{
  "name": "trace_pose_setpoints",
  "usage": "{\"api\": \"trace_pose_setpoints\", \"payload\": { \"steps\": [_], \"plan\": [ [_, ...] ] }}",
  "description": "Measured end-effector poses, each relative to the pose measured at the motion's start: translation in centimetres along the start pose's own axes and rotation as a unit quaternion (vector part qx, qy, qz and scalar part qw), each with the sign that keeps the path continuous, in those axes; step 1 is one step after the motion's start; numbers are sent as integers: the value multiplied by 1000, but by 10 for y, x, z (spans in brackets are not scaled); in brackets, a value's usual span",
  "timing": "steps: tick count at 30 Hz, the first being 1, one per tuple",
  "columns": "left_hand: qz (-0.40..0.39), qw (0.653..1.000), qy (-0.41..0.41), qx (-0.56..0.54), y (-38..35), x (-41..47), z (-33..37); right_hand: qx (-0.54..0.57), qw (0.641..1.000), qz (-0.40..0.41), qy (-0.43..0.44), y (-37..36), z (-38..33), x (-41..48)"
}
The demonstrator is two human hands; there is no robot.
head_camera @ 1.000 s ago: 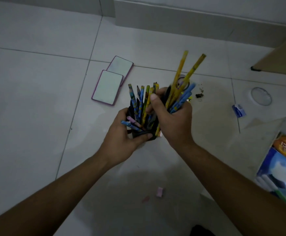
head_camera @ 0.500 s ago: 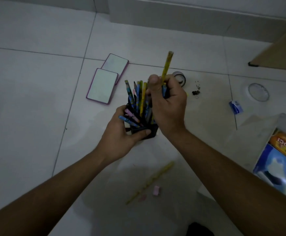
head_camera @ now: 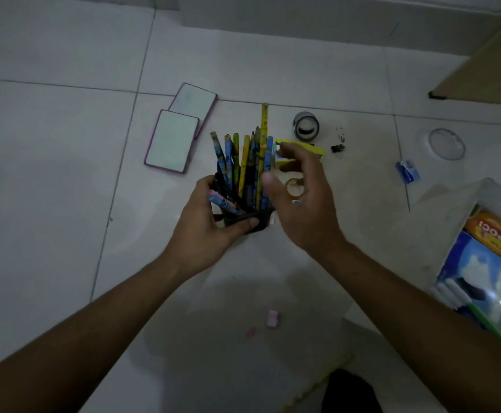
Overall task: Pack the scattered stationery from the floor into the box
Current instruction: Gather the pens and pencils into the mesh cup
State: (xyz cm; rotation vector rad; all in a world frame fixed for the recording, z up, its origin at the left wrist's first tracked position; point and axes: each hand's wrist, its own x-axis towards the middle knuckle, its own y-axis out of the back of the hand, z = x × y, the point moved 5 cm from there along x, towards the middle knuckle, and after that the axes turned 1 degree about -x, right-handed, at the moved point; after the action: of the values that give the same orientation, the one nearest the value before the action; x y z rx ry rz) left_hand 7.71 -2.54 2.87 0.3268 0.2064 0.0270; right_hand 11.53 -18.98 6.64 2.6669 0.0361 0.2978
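Pencils [head_camera: 250, 165] stand in the holder [head_camera: 253, 223], boards [head_camera: 171, 141] to its left.

Two bare forearms reach in from the bottom corners, hands close together at frame centre.
The left hand [head_camera: 210, 225] curls round a black pencil holder [head_camera: 262, 223], thumb across its near side and fingers wrapped behind. The right hand [head_camera: 302, 201] hangs just right of it, palm turned left, fingers loosely spread and slightly bent, holding nothing.

text: "POCI" | on: orange packet [head_camera: 495, 237] in the box [head_camera: 440, 210] (seen upside down)
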Motion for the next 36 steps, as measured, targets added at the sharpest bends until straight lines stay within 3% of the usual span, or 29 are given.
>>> {"api": "trace_pose_setpoints", "payload": {
  "steps": [3,5,8,10,12,13,14,16,20,25,28,31,33,36],
  "plan": [
    [-9,1000,5,3,-4,-4,-4,9,998,57,-30,15,-1,2],
    [-13,1000,11,1,-6,-9,-7,2,998,51,-46,23,5,-13],
    [-18,1000,13,-7,-10,-17,-11,-66,987,-92,-115,29,28,-49],
    [-27,999,20,-15,-14,-24,-14,-153,930,-288,-172,30,50,-79],
    [-38,999,18,-19,-20,-32,-16,-288,810,-491,-143,29,63,-113],
    [-45,999,15,-15,-22,-36,-16,-347,751,-553,-98,27,64,-128],
    [-54,998,11,-11,-25,-39,-16,-386,712,-585,-42,23,63,-142],
    [-74,997,5,-5,-31,-44,-17,-413,673,-612,37,12,60,-170],
    [-111,994,-3,7,-47,-52,-18,-412,611,-672,72,-1,70,-215],
    [-143,989,-33,28,-69,-58,-15,-414,615,-652,160,2,71,-226],
    [-166,983,-59,53,-76,-60,-11,-410,637,-612,227,7,70,-224],
    [-173,979,-79,74,-76,-61,-7,-374,664,-606,229,10,77,-228],
    [-168,979,-81,78,-75,-59,-6,-327,699,-603,200,13,70,-224],
    [-163,982,-68,68,-76,-57,-9,-267,813,-486,180,31,40,-192]
  ]
}}
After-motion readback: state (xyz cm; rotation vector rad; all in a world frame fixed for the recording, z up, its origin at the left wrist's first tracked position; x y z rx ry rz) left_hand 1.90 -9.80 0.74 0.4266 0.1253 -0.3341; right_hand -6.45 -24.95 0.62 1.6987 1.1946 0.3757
